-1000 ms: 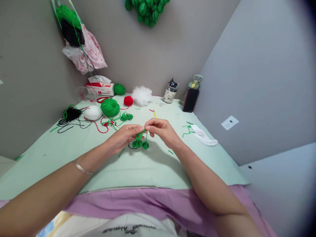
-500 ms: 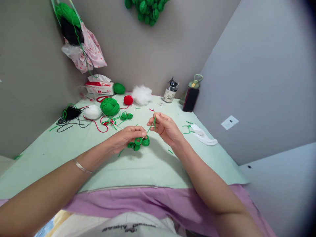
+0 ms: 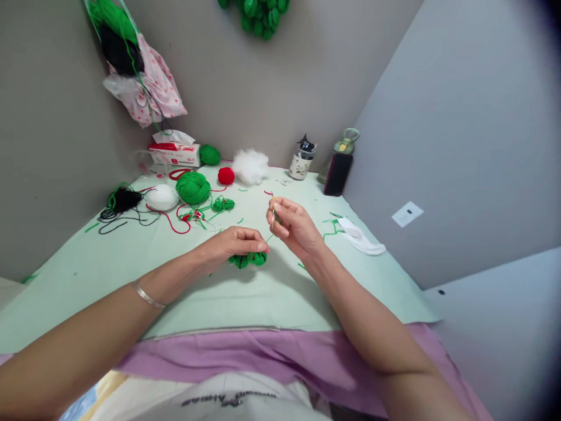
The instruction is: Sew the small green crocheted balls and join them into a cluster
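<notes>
My left hand [image 3: 245, 241] pinches a small green crocheted piece [image 3: 241, 261], its rounded lumps marked with dark lines hanging below the fingers. Part of the piece is hidden behind the hand. Up and to the right, my right hand [image 3: 293, 221] is closed around a slim metal crochet hook [image 3: 272, 220], held nearly upright; its working end is too small to make out. A strand of green yarn [image 3: 270, 238] runs between the piece and the right fingers. Both hands are just above the pale green tabletop [image 3: 280, 298].
Behind my hands lie a green yarn ball [image 3: 193, 187], white yarn ball [image 3: 162, 198], red yarn ball [image 3: 226, 176], black yarn [image 3: 124, 200] and white stuffing [image 3: 251, 166]. A jar [image 3: 301, 165], phone [image 3: 338, 174] and white cloth strip [image 3: 360, 237] are to the right.
My left hand has turned and shifted slightly right, so the green ring on the piece is now hidden. My right hand has tilted, and the metal shaft shows more clearly. The view shifted slightly.
</notes>
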`<state>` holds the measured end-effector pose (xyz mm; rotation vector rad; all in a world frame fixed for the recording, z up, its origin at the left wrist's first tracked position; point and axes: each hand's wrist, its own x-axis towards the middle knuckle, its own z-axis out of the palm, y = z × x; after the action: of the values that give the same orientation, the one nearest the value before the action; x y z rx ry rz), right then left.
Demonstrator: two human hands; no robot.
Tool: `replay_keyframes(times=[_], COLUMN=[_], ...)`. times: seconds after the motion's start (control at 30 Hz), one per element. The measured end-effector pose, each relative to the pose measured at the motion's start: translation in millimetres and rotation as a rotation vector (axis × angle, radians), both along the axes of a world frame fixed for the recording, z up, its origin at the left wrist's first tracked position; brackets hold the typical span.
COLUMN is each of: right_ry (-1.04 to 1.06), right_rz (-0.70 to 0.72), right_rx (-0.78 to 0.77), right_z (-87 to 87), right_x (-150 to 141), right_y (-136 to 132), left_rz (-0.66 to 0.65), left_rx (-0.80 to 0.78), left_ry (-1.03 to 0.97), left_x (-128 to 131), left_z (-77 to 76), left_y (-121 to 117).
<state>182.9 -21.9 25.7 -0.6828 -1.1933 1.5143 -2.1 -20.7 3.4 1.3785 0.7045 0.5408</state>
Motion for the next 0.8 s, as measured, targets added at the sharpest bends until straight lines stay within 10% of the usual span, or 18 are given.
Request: replay_keyframes(times=[0.8], right_ry=[-0.012], right_rz=[-0.033], right_rx=[-0.022], right_z=[-5.3], right_x=[-3.3], right_y=[3.4], left_rz=[-0.053], left_rx=[-0.076], left_ry=[-0.081], left_x=[2.4], left_z=[-1.5], left_y=[-2.3])
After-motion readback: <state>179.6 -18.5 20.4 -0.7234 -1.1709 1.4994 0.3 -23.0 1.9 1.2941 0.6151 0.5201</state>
